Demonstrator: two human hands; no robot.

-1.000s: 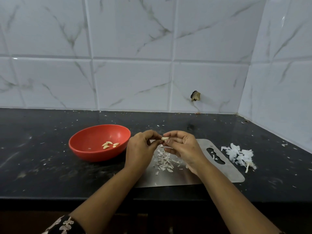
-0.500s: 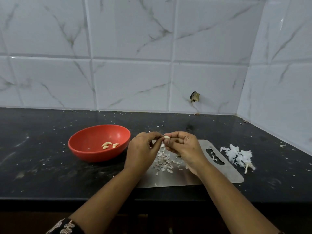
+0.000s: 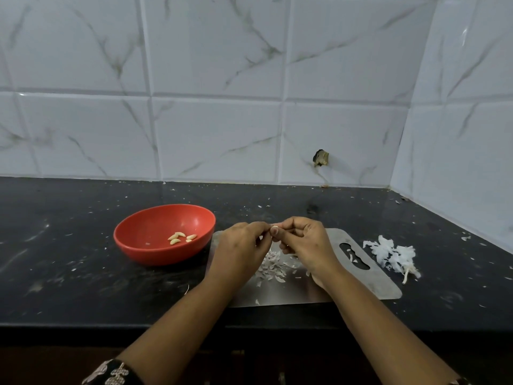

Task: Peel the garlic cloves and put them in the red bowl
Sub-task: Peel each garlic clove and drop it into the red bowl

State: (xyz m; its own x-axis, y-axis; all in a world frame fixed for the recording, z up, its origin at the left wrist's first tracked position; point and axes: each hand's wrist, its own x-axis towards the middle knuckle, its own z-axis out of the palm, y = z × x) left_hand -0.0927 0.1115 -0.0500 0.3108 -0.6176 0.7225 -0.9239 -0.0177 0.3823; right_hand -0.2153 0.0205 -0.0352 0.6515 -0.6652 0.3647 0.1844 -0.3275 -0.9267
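Several peeled cloves (image 3: pixel 180 237) lie in the red bowl (image 3: pixel 144 232), centre left. Just right, over the steel board (image 3: pixel 384 284), left hand (image 3: pixel 238 251) and right hand (image 3: pixel 306 243) pinch one garlic clove (image 3: pixel 275 225) between curled fingers (image 3: pixel 288 225); it looks like mid-peel. Its long axis looks left-right; which end leads is unclear. Next: strip the skin, drop it leftward into the bowl.
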